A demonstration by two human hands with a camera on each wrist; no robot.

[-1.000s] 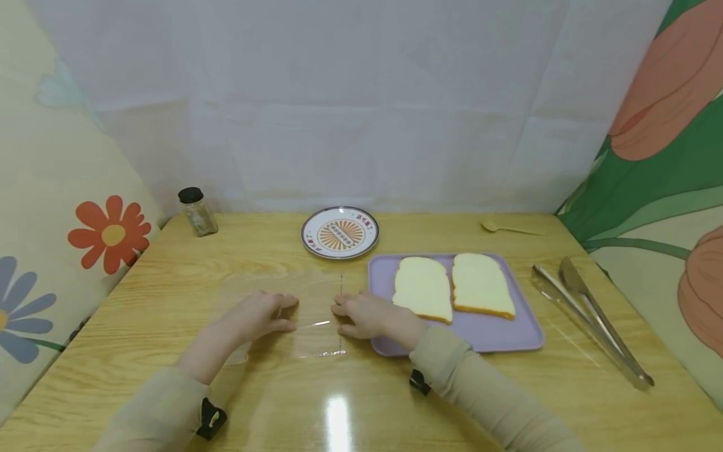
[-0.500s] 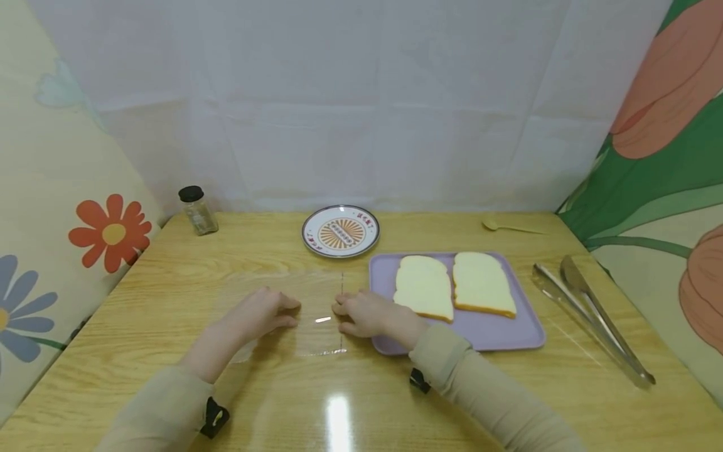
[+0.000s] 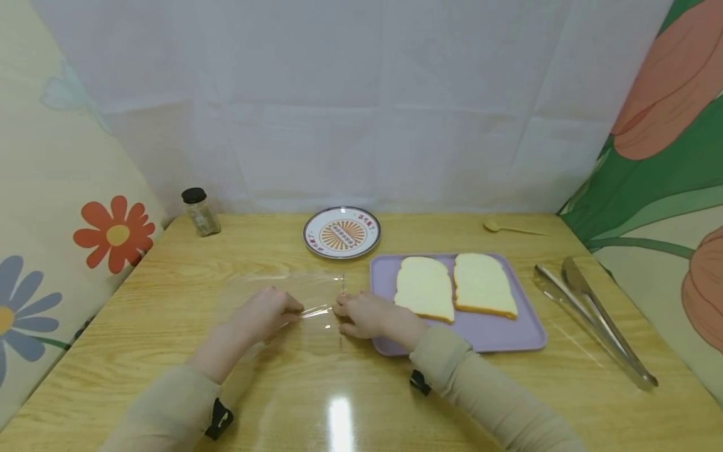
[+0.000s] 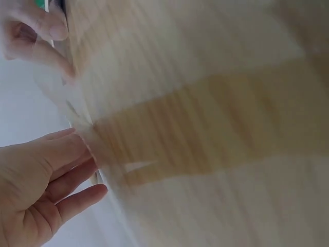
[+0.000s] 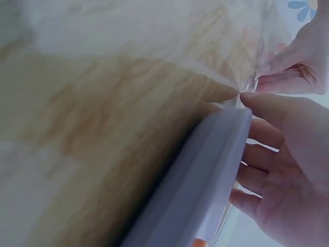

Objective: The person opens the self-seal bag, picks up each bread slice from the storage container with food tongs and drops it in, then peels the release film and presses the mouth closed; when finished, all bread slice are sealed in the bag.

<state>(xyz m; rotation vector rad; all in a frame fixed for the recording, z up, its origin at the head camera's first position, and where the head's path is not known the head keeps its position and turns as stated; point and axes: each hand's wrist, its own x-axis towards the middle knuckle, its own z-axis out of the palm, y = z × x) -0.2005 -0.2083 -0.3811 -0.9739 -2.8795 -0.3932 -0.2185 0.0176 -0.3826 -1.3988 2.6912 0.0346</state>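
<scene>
A thin, clear plastic film (image 3: pixel 319 290) lies flat on the wooden table, its right edge showing as a fine dark line. My left hand (image 3: pixel 265 314) has thumb and fingers together on the film, and shiny creases run from there towards the right hand. In the right wrist view the left hand (image 5: pixel 295 67) pinches a gathered bit of it. My right hand (image 3: pixel 367 315) pinches the film by its right edge, thumb tip at a raised peak of plastic. The right forearm crosses the near left corner of a purple tray (image 3: pixel 491 339).
Two bread slices (image 3: pixel 425 287) lie side by side on the tray. Beyond the film are a patterned plate (image 3: pixel 342 233) and a black-capped jar (image 3: pixel 201 212). A yellow spoon (image 3: pixel 514 228) lies at the back right, metal tongs (image 3: pixel 595 323) right of the tray.
My left hand's thumb and fingers have come together on the film, and the hand has shifted slightly right. Creases have formed between the hands. The right hand has stayed put.
</scene>
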